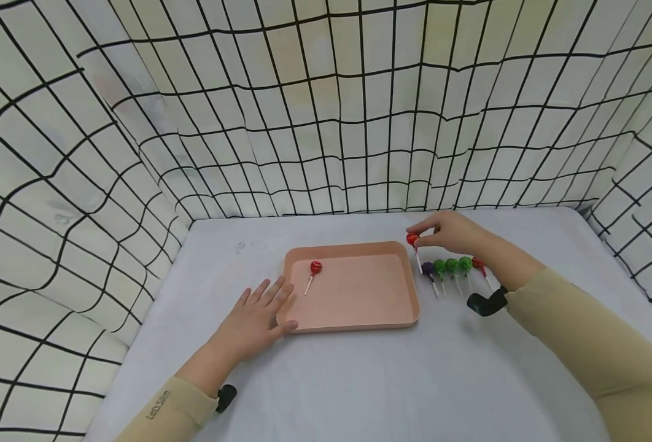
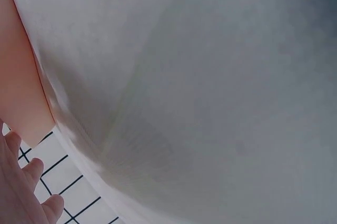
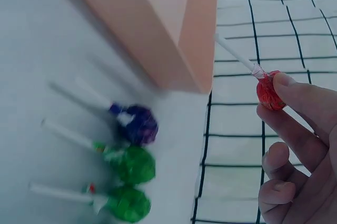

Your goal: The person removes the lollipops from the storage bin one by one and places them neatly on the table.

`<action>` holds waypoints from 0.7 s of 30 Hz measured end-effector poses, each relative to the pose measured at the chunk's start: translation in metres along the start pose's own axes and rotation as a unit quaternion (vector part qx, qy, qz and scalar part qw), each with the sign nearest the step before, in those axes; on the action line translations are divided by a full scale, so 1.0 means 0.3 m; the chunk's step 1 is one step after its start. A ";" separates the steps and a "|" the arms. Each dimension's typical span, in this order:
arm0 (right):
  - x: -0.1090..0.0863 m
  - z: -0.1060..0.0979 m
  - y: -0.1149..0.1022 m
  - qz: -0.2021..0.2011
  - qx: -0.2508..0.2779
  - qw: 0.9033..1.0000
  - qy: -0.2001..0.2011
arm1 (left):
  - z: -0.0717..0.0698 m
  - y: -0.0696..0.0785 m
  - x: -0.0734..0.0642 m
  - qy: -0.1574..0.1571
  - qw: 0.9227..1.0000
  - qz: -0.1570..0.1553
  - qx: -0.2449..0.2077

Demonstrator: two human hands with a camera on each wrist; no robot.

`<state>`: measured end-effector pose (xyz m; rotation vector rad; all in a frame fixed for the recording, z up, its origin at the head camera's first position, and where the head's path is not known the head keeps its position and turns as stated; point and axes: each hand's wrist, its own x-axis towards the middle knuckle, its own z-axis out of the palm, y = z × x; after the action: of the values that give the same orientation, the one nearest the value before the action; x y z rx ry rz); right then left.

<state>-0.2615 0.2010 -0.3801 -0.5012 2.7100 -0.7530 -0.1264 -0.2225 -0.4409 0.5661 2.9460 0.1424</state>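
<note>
My right hand (image 1: 452,233) pinches a red lollipop (image 3: 270,91) by its wrapped head between thumb and finger, the white stick pointing away from the palm. In the head view it hovers just off the tray's right edge. My left hand (image 1: 254,322) lies with straight, spread fingers at the left rim of the pink tray (image 1: 359,294), thumb near the front left corner. Inside the tray, toward its left, rests another red lollipop (image 1: 315,267). To the right of the tray are a purple lollipop (image 1: 428,269), several green lollipops (image 1: 452,266) and a red lollipop (image 1: 479,264) in a row.
A white cloth covers the table (image 1: 348,380). Behind it and at both sides rise white walls with a black grid (image 1: 364,116). Dark wrist cameras (image 1: 487,302) sit at both sleeve cuffs. The left wrist view shows mostly white cloth.
</note>
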 end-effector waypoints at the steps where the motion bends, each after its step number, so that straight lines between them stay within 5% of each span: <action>1: -0.009 -0.006 0.014 0.004 0.001 1.000 0.000 | -0.001 0.000 -0.001 0.000 1.000 -0.001 0.000; 21: -0.197 -0.102 0.327 0.063 -0.026 0.998 -0.013 | 0.008 -0.007 0.000 0.006 1.000 0.002 -0.011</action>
<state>-0.2441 0.3171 -0.3973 -0.3445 2.7120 -0.6407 -0.1267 -0.2244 -0.4437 0.5708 2.9513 0.1783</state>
